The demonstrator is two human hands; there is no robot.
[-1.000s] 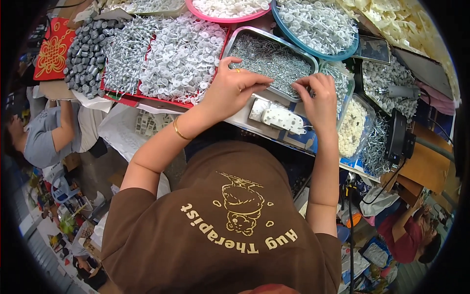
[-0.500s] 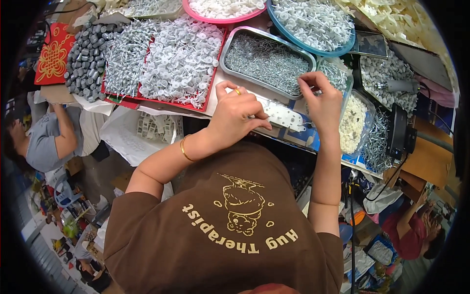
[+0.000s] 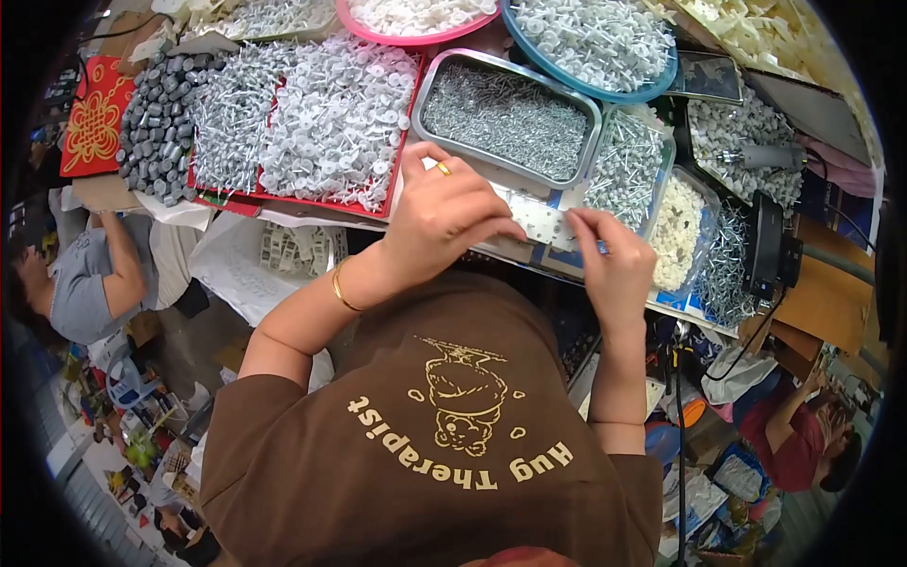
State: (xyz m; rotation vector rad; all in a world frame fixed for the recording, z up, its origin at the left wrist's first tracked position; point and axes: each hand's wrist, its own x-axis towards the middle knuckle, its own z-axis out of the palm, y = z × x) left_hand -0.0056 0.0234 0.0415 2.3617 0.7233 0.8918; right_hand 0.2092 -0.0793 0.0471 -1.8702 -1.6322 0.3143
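Note:
A narrow white plate (image 3: 545, 225) dotted with small holes lies at the table's front edge, between my hands. My left hand (image 3: 444, 210), with a ring and a bangle, is closed over the plate's left end and covers part of it. Thumb and fingertips of my right hand (image 3: 612, 263) are pinched together at the plate's right end; whatever they hold is too small to make out. Just beyond the plate stands a metal tray (image 3: 505, 123) full of small silver screws.
Left of the metal tray, a red tray (image 3: 331, 123) holds white-headed nail fasteners beside grey cylinders (image 3: 161, 123). A pink basin (image 3: 416, 33) and a blue basin (image 3: 595, 47) stand behind. To the right are cream pieces (image 3: 678, 231), loose screws (image 3: 726, 274) and a black device (image 3: 767, 248).
My right hand has come down from the screw tray's near right corner to the right end of the white plate. My left hand stays by the plate's left end.

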